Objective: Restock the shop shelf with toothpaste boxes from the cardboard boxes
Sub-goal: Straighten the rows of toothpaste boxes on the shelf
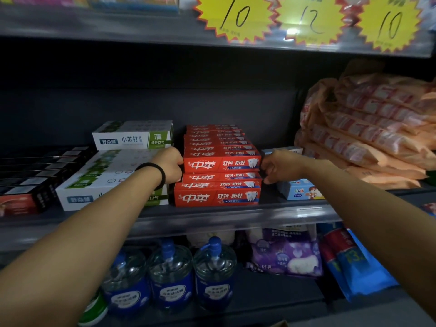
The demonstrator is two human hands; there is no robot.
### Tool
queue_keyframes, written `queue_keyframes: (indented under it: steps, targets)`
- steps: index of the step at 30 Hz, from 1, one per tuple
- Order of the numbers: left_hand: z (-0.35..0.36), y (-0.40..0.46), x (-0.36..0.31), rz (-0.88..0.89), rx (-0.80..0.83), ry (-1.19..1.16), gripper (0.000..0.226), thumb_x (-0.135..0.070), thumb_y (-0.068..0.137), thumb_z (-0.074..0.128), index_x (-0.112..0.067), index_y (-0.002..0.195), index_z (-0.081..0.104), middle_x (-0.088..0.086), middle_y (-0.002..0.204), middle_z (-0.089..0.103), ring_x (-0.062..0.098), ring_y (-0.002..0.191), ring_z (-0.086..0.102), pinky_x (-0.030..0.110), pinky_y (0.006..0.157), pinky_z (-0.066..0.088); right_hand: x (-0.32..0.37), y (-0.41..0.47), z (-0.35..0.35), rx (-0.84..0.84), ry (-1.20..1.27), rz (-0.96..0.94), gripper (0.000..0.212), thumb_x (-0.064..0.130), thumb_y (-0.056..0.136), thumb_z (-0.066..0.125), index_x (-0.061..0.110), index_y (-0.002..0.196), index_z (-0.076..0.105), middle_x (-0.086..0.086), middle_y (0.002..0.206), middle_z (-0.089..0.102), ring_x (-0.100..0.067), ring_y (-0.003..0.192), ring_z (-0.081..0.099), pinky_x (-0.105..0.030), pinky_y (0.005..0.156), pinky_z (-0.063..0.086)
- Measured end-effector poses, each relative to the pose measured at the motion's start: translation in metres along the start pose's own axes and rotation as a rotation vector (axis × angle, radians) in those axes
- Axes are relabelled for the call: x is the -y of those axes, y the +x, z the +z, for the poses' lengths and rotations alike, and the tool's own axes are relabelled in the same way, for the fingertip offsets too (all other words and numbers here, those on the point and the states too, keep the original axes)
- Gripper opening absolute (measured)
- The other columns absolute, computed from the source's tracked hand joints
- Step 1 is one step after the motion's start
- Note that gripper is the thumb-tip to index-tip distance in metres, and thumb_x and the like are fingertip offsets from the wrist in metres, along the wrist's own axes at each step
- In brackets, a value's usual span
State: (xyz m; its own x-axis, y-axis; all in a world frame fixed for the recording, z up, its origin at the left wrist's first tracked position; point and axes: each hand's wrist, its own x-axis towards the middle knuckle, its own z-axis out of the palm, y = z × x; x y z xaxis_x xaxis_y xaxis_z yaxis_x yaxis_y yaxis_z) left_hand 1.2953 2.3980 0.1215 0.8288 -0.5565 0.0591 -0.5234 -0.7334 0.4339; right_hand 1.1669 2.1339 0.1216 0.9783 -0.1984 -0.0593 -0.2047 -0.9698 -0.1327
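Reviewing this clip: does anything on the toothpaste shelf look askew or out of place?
Only a little. The upper red toothpaste boxes, gripped at both ends by the left hand and right hand, sit further back than the bottom red box, so the fronts are not flush. Nothing looks spilled or damaged.

Left hand (170,165) fingertips hidden behind red toothpaste stack (221,165). Black boxes (35,175) at 9 o'clock cut by edge. Price tags (311,18) at 12 o'clock: small print blurred.
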Motion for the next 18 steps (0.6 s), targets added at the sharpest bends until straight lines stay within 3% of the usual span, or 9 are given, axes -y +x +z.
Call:
queue_keyframes:
  steps: [4, 9, 12, 18]
  targets:
    - [-0.003, -0.010, -0.003, 0.020, 0.012, 0.035, 0.029, 0.004, 0.084, 0.062, -0.003, 0.111, 0.062, 0.010, 0.107, 0.066, 0.021, 0.101, 0.062, 0.038, 0.089, 0.054, 0.008, -0.012, -0.004, -0.004, -0.031, -0.023, 0.034, 0.024, 0.079, 0.076, 0.013, 0.108, 0.063, 0.001, 0.101, 0.068, -0.014, 0.091, 0.062, -0.029, 0.083, 0.051]
    - [-0.003, -0.028, -0.005, 0.101, 0.042, 0.197, 0.034, -0.009, 0.081, 0.071, -0.010, 0.115, 0.065, 0.004, 0.115, 0.063, 0.017, 0.107, 0.059, 0.032, 0.092, 0.051, 0.024, -0.025, -0.004, -0.016, -0.066, -0.085, 0.040, 0.033, 0.075, 0.079, 0.016, 0.107, 0.063, 0.010, 0.102, 0.066, -0.012, 0.096, 0.061, -0.031, 0.088, 0.050]
    - [0.000, -0.037, -0.007, 0.131, 0.077, 0.267, 0.033, -0.014, 0.080, 0.074, -0.013, 0.112, 0.068, 0.001, 0.113, 0.065, 0.016, 0.104, 0.060, 0.030, 0.091, 0.050, 0.032, -0.033, 0.000, -0.041, -0.092, -0.129, 0.037, 0.033, 0.078, 0.077, 0.021, 0.109, 0.063, 0.012, 0.097, 0.060, -0.007, 0.088, 0.054, -0.023, 0.080, 0.041]
    - [0.010, -0.040, -0.009, 0.162, -0.002, 0.282, 0.025, -0.009, 0.082, 0.070, -0.010, 0.107, 0.070, 0.005, 0.109, 0.067, 0.018, 0.099, 0.063, 0.032, 0.089, 0.053, 0.029, -0.039, 0.011, -0.091, -0.137, -0.124, 0.028, 0.035, 0.082, 0.073, 0.020, 0.105, 0.069, 0.002, 0.109, 0.066, -0.018, 0.099, 0.060, -0.038, 0.091, 0.050]
